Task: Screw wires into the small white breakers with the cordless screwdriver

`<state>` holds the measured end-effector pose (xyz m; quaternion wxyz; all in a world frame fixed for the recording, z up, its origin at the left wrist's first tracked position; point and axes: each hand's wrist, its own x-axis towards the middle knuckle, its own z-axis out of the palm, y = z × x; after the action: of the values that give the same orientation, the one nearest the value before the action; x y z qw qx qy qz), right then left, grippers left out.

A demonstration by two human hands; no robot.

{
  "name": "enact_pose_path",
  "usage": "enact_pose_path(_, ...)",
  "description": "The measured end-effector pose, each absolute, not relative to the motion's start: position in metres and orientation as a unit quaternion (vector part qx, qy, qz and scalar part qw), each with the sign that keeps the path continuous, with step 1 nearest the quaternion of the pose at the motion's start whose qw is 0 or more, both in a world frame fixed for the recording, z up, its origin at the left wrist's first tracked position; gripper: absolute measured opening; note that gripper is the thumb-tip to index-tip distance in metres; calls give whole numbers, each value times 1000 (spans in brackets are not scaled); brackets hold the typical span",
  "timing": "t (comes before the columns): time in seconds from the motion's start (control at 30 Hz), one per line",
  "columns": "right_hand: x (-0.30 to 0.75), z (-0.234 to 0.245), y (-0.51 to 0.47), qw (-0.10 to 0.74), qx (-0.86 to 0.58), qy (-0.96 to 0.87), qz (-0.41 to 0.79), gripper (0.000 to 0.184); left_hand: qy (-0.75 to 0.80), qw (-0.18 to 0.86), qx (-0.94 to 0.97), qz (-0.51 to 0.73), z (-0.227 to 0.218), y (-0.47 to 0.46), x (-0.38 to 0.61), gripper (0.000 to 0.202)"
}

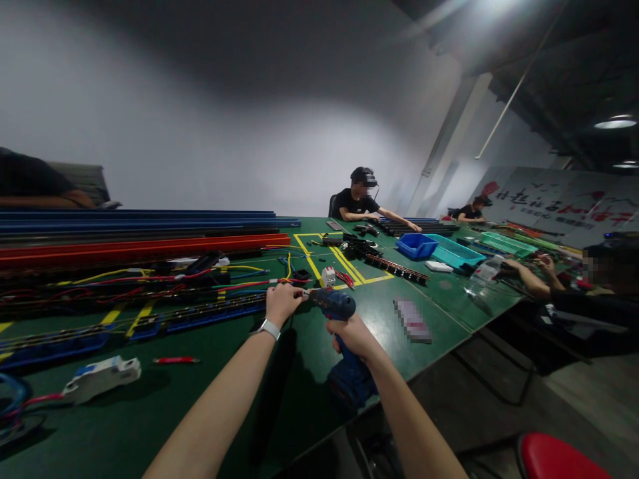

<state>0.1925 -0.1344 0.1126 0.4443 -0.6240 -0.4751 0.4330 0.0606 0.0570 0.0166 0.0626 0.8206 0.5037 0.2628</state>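
My right hand [354, 332] grips the handle of a blue cordless drill [337, 304], which points to the left. At the drill's front end my left hand [283, 303] is closed, its fingertips pinching close to the bit; what lies in them is too small to make out. A watch [270, 328] is on my left wrist. Just beyond the drill stands a small white circuit breaker [328, 277], with several red wires [345, 279] beside it. Left of my left hand runs a long blue rail [214, 314] carrying dark fittings.
Orange channels [144, 249] and blue channels [140, 219] lie along the table's far left. A wired breaker [102, 379] lies near left. A phone [412, 320], a blue bin [416, 246] and a teal tray [456, 253] are to the right. Other people sit around the table.
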Motion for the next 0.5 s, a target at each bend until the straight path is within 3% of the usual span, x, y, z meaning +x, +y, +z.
enact_pose_path(0.5, 195, 112, -134, 446, -610, -479, 447, 24, 508, 70, 819, 258, 14, 61, 62, 40)
